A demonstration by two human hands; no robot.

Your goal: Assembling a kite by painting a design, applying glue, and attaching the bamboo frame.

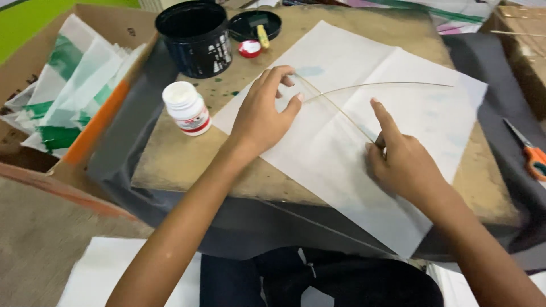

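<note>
We see the left hand (261, 113) pinching the upper end of a thin straight pale stick (335, 111) between thumb and fingertips, while the right hand (401, 162) grasps the stick's lower end, its index finger extended upward. Both grips rest on a large white creased sheet of thin paper (398, 113) spread over a worn brown board (187, 159). From the left pinch, a second thin bowed stick (387, 85) arcs away to the right. Left of the left-hand grip stands a small white glue bottle with a red label (186, 108); beyond it, a black plastic bucket (195, 37). Far right of the right-hand grip lie orange-handled scissors (532, 153).
</note>
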